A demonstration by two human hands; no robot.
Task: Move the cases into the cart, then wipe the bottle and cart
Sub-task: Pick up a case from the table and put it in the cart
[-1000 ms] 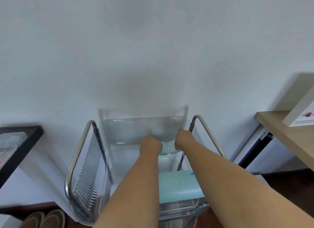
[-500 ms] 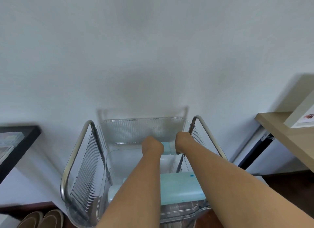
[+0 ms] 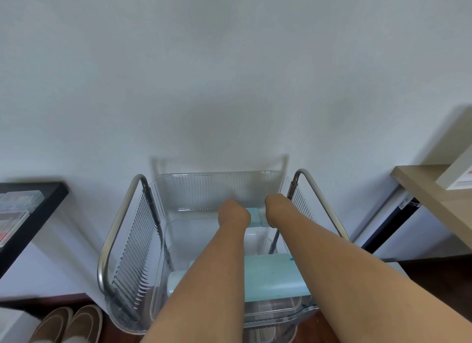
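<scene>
The cart (image 3: 122, 227) has a clear ribbed basket and two metal loop handles and stands against the white wall. My left hand (image 3: 233, 215) and my right hand (image 3: 277, 209) reach down into its far end, wrists bent, fingers hidden below. Between them they hold a small light blue case (image 3: 255, 217), one hand on each side. A larger light blue case (image 3: 273, 276) lies flat in the near part of the basket, under my forearms. A pale rounded object (image 3: 176, 281) beside it is mostly covered by my left forearm.
A black shelf (image 3: 51, 197) at the left carries clear plastic cases (image 3: 18, 207). Beige slippers (image 3: 69, 324) lie on the dark floor at the bottom left. A wooden desk (image 3: 434, 197) with a white box juts in from the right.
Both hands stay at the far end of the basket, almost where they were. The small blue case between them shows a little higher and squarer. The view has shifted slightly.
</scene>
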